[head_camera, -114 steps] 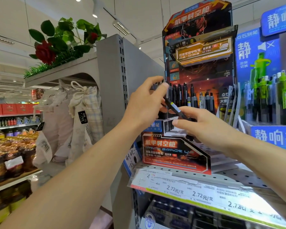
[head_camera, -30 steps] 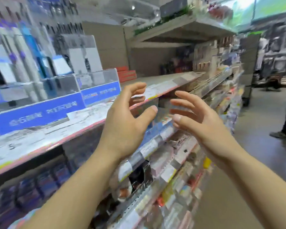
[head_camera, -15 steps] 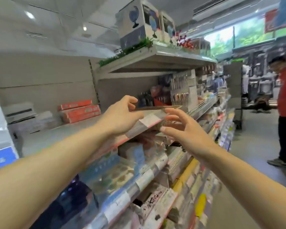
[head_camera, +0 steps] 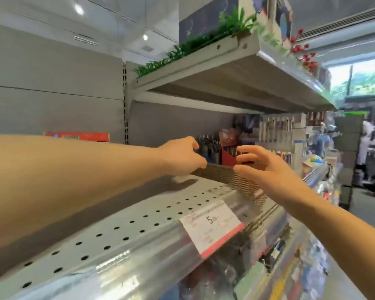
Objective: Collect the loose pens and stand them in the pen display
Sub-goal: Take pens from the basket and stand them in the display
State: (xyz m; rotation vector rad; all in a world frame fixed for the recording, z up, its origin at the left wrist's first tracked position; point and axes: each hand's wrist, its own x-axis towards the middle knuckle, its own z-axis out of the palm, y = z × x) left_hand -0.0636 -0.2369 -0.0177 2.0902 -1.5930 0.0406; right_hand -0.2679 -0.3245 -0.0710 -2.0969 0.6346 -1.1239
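A woven brown basket (head_camera: 232, 178) sits on the perforated grey shelf (head_camera: 139, 215), its contents hidden by its rim. My left hand (head_camera: 182, 158) is at the basket's near left edge, fingers loosely curled, nothing visibly held. My right hand (head_camera: 260, 164) hovers over the basket's front rim with fingers spread and empty. Behind the basket stand dark pens (head_camera: 208, 146) in a holder and a red pen box (head_camera: 228, 156). No loose pen is visible in either hand.
An upper shelf (head_camera: 236, 83) with fake greenery overhangs the hands. A price tag (head_camera: 212, 226) marked 5 hangs on the shelf's front rail. Hanging stationery packs (head_camera: 277, 133) are at the right. A red carton (head_camera: 77, 137) lies far left behind my forearm. The aisle runs on the right.
The view swung from the pen display along the aisle to this shelf section. Both empty hands moved forward and now reach the woven basket. The pen held earlier is gone from my hands.
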